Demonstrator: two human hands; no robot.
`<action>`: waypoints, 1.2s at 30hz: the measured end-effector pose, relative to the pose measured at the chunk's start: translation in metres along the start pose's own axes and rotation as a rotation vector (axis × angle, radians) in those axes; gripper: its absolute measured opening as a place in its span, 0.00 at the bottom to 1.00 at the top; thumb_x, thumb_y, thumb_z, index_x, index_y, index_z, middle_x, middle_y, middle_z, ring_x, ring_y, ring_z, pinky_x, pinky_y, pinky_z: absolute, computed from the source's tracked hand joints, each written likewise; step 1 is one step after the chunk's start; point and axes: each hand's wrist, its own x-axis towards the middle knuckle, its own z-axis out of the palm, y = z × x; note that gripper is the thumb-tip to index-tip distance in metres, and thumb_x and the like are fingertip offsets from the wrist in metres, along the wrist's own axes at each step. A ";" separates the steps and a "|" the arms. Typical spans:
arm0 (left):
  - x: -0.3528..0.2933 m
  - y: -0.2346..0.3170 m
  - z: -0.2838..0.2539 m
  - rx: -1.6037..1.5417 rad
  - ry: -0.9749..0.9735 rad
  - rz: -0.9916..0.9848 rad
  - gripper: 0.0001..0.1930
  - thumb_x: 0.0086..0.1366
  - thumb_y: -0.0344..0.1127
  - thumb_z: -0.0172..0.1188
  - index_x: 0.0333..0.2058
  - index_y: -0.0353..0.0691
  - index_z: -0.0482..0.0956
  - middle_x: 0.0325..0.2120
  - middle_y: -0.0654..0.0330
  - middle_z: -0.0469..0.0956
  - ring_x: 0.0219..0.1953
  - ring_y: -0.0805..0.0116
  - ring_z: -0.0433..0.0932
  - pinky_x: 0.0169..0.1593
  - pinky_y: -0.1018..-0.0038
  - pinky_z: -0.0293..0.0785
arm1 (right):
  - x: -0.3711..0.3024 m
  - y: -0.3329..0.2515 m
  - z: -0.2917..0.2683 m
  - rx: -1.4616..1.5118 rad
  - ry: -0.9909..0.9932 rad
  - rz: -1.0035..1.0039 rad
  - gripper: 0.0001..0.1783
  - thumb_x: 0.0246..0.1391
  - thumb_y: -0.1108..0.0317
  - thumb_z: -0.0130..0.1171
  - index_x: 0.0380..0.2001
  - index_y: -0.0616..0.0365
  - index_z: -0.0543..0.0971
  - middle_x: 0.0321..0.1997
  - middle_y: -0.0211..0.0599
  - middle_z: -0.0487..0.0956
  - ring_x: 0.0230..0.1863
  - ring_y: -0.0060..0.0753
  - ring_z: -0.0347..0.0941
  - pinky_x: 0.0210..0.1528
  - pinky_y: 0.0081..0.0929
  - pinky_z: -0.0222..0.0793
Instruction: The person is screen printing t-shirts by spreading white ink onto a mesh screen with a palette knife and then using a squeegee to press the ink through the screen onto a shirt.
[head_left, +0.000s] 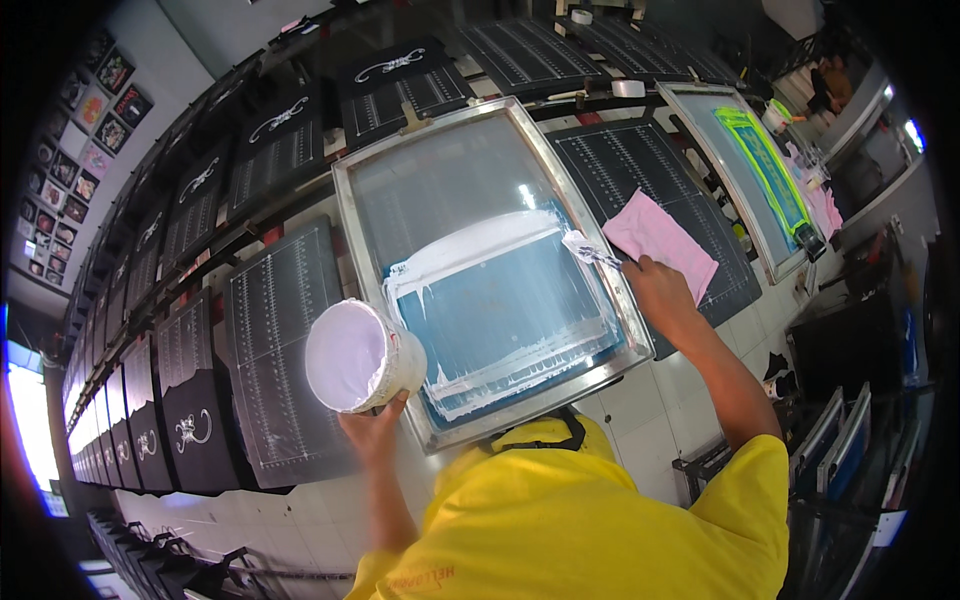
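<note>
My left hand (374,432) grips a white plastic bucket (405,365) by its lower side. The bucket is tilted, and its inside is coated with white ink. In my right hand (660,295) is a spatula (595,252), its blade thick with white ink, held over the right side of a metal-framed printing screen (540,402). A thick band of white ink (485,240) crosses the middle of the screen. Below it, the blue area (510,310) carries white streaks and smears. Just right of my right hand, a pink cloth (665,240) lies on a black printing board (725,265).
Rows of black boards (285,350) run left and away, several bearing black fabric with a white curled print (193,430). At the right is a second screen (700,130) with bright yellow-green ink (765,165). A tape roll (628,89) rests behind. Frames (845,440) stand at lower right.
</note>
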 end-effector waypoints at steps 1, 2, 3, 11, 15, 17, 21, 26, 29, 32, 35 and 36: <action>0.000 0.003 0.001 -0.005 0.002 -0.010 0.37 0.41 0.27 0.78 0.51 0.27 0.70 0.45 0.50 0.76 0.47 0.62 0.77 0.52 0.69 0.74 | -0.002 0.000 0.004 -0.003 0.030 0.014 0.10 0.49 0.77 0.52 0.37 0.59 0.75 0.32 0.46 0.74 0.33 0.47 0.78 0.31 0.40 0.75; 0.000 0.004 0.003 -0.012 0.001 -0.020 0.37 0.41 0.26 0.78 0.51 0.27 0.70 0.45 0.50 0.76 0.47 0.62 0.77 0.52 0.69 0.74 | -0.007 0.000 0.011 -0.008 0.060 0.030 0.11 0.49 0.77 0.52 0.38 0.59 0.74 0.32 0.45 0.74 0.33 0.46 0.77 0.31 0.40 0.75; 0.000 0.005 0.006 -0.014 -0.002 -0.030 0.37 0.41 0.26 0.78 0.51 0.27 0.70 0.46 0.51 0.76 0.47 0.62 0.77 0.53 0.69 0.73 | -0.011 0.001 0.018 -0.014 0.089 0.045 0.12 0.49 0.76 0.52 0.39 0.58 0.74 0.31 0.44 0.73 0.33 0.46 0.77 0.30 0.40 0.75; 0.038 -0.040 0.040 0.094 -0.101 0.084 0.45 0.37 0.32 0.81 0.55 0.29 0.66 0.49 0.49 0.73 0.52 0.62 0.73 0.57 0.67 0.70 | -0.020 0.006 0.046 -0.030 0.349 0.052 0.16 0.51 0.74 0.54 0.45 0.56 0.76 0.29 0.39 0.72 0.30 0.42 0.77 0.27 0.34 0.75; 0.056 -0.036 0.087 0.235 -0.144 0.237 0.50 0.36 0.37 0.81 0.58 0.32 0.63 0.51 0.49 0.73 0.53 0.59 0.73 0.57 0.65 0.69 | -0.022 0.002 0.025 -0.031 0.444 0.044 0.16 0.50 0.76 0.56 0.44 0.55 0.78 0.28 0.36 0.71 0.27 0.38 0.75 0.25 0.30 0.73; 0.062 -0.029 0.109 0.370 -0.194 0.278 0.51 0.36 0.39 0.81 0.58 0.33 0.62 0.51 0.48 0.73 0.53 0.58 0.74 0.56 0.65 0.70 | -0.025 -0.003 0.006 -0.045 0.507 0.022 0.17 0.48 0.77 0.57 0.44 0.55 0.79 0.27 0.36 0.70 0.25 0.36 0.73 0.24 0.30 0.71; 0.066 -0.015 0.147 0.374 -0.277 0.278 0.53 0.36 0.44 0.80 0.60 0.35 0.60 0.52 0.48 0.72 0.55 0.52 0.72 0.55 0.63 0.71 | -0.035 -0.022 -0.038 0.021 0.601 -0.039 0.17 0.48 0.78 0.58 0.44 0.58 0.79 0.24 0.35 0.69 0.23 0.37 0.71 0.23 0.30 0.68; 0.060 -0.001 0.170 0.390 -0.302 0.294 0.54 0.37 0.47 0.79 0.61 0.38 0.58 0.55 0.50 0.69 0.56 0.52 0.71 0.56 0.61 0.70 | -0.054 -0.049 -0.066 0.478 0.664 -0.030 0.12 0.51 0.76 0.57 0.41 0.58 0.79 0.23 0.32 0.72 0.20 0.30 0.68 0.22 0.26 0.65; 0.055 0.006 0.170 0.389 -0.281 0.331 0.54 0.37 0.46 0.80 0.62 0.38 0.57 0.56 0.50 0.69 0.56 0.51 0.70 0.56 0.61 0.70 | -0.069 -0.058 -0.065 0.975 0.496 0.143 0.10 0.54 0.74 0.56 0.40 0.61 0.79 0.22 0.27 0.72 0.20 0.21 0.64 0.21 0.22 0.59; 0.052 -0.002 0.165 0.382 -0.220 0.397 0.56 0.36 0.44 0.80 0.63 0.38 0.57 0.56 0.49 0.68 0.57 0.50 0.69 0.56 0.61 0.69 | -0.076 -0.059 -0.058 1.320 0.241 0.387 0.10 0.55 0.72 0.56 0.39 0.64 0.79 0.21 0.21 0.70 0.20 0.13 0.60 0.19 0.17 0.53; 0.050 -0.009 0.158 0.385 -0.158 0.448 0.56 0.35 0.42 0.81 0.63 0.38 0.56 0.56 0.49 0.68 0.58 0.50 0.68 0.57 0.61 0.68 | -0.079 -0.058 -0.049 1.529 0.109 0.561 0.06 0.56 0.72 0.55 0.35 0.64 0.78 0.17 0.18 0.65 0.16 0.08 0.54 0.16 0.13 0.46; 0.050 -0.011 0.155 0.398 -0.140 0.464 0.57 0.35 0.42 0.81 0.63 0.38 0.56 0.56 0.49 0.68 0.58 0.50 0.68 0.58 0.61 0.68 | -0.080 -0.058 -0.047 1.591 0.081 0.609 0.05 0.57 0.72 0.55 0.32 0.63 0.78 0.15 0.18 0.63 0.14 0.07 0.51 0.15 0.11 0.43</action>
